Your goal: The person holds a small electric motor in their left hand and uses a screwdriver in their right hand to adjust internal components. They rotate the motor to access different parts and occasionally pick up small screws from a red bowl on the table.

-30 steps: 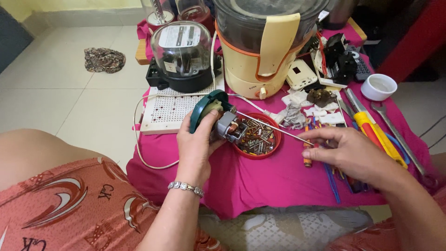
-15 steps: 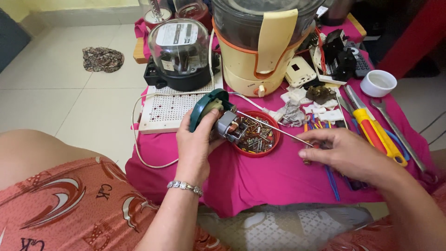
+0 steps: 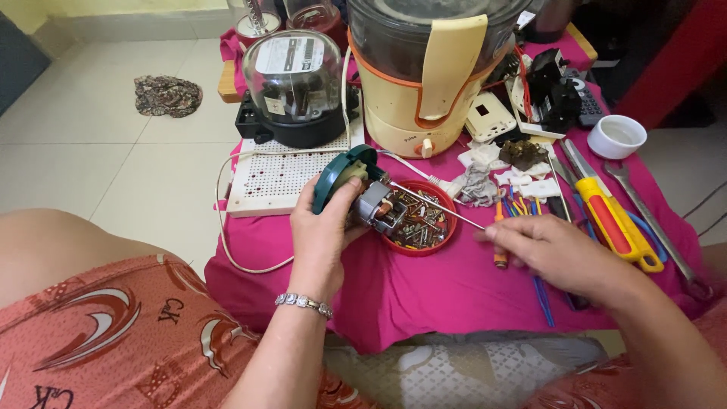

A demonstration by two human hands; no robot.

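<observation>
Two hands are engaged at frame centre. A green-capped motor assembly (image 3: 362,193) is gripped by the left hand (image 3: 322,235), beside a red dish (image 3: 420,220) of screws. Further right, a thin metal rod (image 3: 439,206) is pinched by the right hand (image 3: 556,254).
</observation>
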